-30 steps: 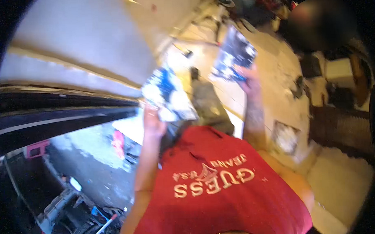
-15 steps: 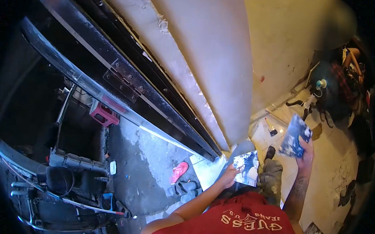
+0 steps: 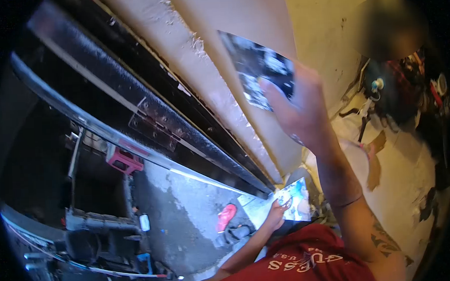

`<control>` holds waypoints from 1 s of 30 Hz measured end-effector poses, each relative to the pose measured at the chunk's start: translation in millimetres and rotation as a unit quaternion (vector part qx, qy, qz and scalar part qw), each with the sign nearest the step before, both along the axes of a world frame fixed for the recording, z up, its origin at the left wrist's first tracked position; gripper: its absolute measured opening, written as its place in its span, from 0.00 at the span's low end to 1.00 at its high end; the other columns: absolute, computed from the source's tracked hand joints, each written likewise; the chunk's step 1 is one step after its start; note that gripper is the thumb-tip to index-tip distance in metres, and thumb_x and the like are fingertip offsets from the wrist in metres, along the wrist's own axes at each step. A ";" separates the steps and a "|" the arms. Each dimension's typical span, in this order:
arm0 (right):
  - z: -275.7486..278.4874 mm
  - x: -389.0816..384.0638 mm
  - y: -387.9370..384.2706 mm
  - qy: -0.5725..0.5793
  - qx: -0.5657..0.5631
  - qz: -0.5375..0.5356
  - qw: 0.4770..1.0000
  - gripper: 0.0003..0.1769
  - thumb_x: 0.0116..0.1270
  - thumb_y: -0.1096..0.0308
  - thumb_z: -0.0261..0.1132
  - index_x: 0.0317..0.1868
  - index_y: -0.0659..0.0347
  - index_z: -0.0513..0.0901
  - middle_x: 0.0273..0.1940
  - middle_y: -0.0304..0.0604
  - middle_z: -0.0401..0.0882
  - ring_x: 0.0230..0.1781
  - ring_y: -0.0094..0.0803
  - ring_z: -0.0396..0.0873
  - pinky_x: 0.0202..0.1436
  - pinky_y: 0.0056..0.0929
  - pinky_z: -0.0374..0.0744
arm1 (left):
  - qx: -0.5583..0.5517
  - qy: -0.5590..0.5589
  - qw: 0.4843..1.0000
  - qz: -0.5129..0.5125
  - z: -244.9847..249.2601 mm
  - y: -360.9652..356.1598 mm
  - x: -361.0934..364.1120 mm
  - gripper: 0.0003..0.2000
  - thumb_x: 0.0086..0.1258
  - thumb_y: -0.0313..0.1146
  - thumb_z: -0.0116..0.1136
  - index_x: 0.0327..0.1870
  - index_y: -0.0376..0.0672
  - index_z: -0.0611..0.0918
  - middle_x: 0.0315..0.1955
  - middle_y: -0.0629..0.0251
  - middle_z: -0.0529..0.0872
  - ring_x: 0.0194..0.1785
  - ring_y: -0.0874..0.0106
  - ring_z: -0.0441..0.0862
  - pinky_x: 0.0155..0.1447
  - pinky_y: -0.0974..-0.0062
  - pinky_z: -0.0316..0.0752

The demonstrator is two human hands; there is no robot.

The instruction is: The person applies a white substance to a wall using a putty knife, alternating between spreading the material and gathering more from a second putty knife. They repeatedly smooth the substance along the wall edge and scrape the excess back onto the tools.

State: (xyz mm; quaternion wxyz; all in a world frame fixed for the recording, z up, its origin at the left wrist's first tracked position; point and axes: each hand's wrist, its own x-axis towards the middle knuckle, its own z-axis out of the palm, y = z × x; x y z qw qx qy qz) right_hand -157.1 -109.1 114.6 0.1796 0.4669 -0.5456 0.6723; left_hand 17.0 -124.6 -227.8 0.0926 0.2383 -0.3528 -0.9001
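Observation:
My right hand (image 3: 305,105) is raised in front of the pale wall strip. It is closed on the edge of a thin rectangular putty spreader (image 3: 249,55), dark and shiny with white smears. The spreader's far corner lies over the wall in view; whether it touches cannot be told. Low in front of my body, my left hand (image 3: 274,215) grips the edge of a second flat plate (image 3: 300,201), bright, with a thick white paste-like patch on it. Rough, chipped plaster (image 3: 207,57) runs along the wall edge beside the dark metal door frame (image 3: 150,118).
Another person (image 3: 402,94) is at the right among dark items. A pink stool (image 3: 124,159), a pink slipper (image 3: 226,218) and dark shoes (image 3: 235,234) lie beyond the doorway at left. The tiled floor (image 3: 404,169) has stains.
My right hand has swung up and left with its spreader, from above the floor to before the wall. My left hand still holds its plate low. The view has shifted slightly.

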 end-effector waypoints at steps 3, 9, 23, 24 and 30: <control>18.2 7.8 -19.7 0.066 -0.053 -0.028 0.996 0.15 0.52 0.77 0.56 0.42 0.67 0.74 0.29 0.51 0.75 0.26 0.35 0.75 0.33 0.27 0.71 | -0.010 0.002 1.000 -0.012 -5.9 -13.7 6.7 0.18 0.59 0.18 0.49 0.52 0.37 0.69 0.46 0.65 0.76 0.49 0.73 0.74 0.54 0.74 0.68; 17.1 4.6 -33.0 0.061 -0.062 -0.032 0.996 0.17 0.48 0.80 0.53 0.42 0.67 0.74 0.32 0.53 0.74 0.31 0.47 0.74 0.36 0.34 0.72 | 0.001 -0.045 0.999 -0.026 4.8 -23.9 20.2 0.16 0.60 0.20 0.49 0.50 0.37 0.69 0.44 0.65 0.76 0.47 0.74 0.74 0.53 0.75 0.69; 27.5 3.8 -27.0 0.137 0.034 0.003 0.990 0.23 0.39 0.82 0.52 0.42 0.68 0.71 0.35 0.53 0.71 0.35 0.51 0.70 0.37 0.38 0.71 | -0.009 -0.057 0.998 -0.025 -1.7 -32.4 15.7 0.15 0.61 0.21 0.49 0.50 0.37 0.69 0.44 0.65 0.76 0.47 0.75 0.74 0.52 0.76 0.69; 27.4 4.3 -26.8 0.137 0.040 0.006 0.990 0.23 0.39 0.82 0.52 0.42 0.68 0.71 0.35 0.53 0.71 0.35 0.51 0.70 0.37 0.39 0.71 | -0.003 -0.060 0.998 -0.028 -1.9 -32.2 14.9 0.15 0.61 0.21 0.49 0.50 0.37 0.68 0.44 0.65 0.76 0.47 0.74 0.74 0.52 0.76 0.69; 24.6 2.8 -22.5 0.138 0.070 0.003 0.988 0.23 0.39 0.83 0.52 0.42 0.69 0.71 0.36 0.53 0.70 0.35 0.51 0.70 0.37 0.39 0.71 | -0.008 -0.086 0.995 -0.042 -7.6 -33.7 14.4 0.17 0.59 0.18 0.47 0.51 0.37 0.68 0.45 0.64 0.76 0.48 0.73 0.73 0.53 0.75 0.67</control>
